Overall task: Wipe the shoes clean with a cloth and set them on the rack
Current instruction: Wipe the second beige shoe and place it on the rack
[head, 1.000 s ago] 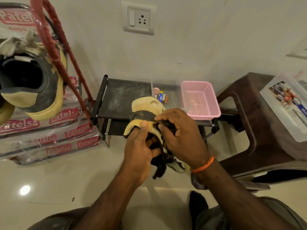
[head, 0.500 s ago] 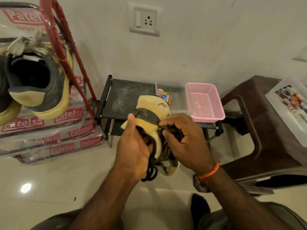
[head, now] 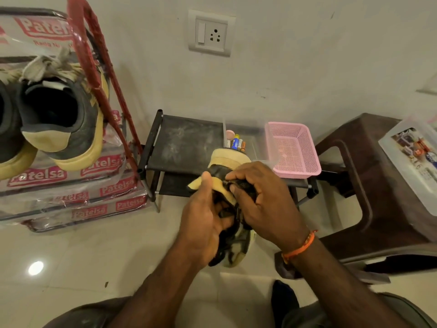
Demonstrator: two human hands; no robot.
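A yellow-soled shoe (head: 230,158) with a dark strap is held up in front of the low black rack (head: 186,143). My left hand (head: 203,223) grips it from the left, thumb on the yellow edge. My right hand (head: 262,204) presses a dark cloth (head: 243,185) against the shoe's upper, fingers curled round the cloth. Much of the shoe is hidden behind both hands. A dark shoe with a yellow sole (head: 61,121) rests at the left on stacked packages, its mate (head: 9,143) cut off by the frame edge.
On the rack stand a pink basket (head: 293,150) and a clear box with batteries (head: 237,143). A red metal frame (head: 94,67) leans at the left. A brown plastic stool (head: 378,185) carrying a clear lidded box (head: 413,157) stands at the right. The floor is pale tile.
The shoe has turned slightly between my hands, and my right hand has slid the cloth along its upper. My left thumb now sits higher on the yellow edge.
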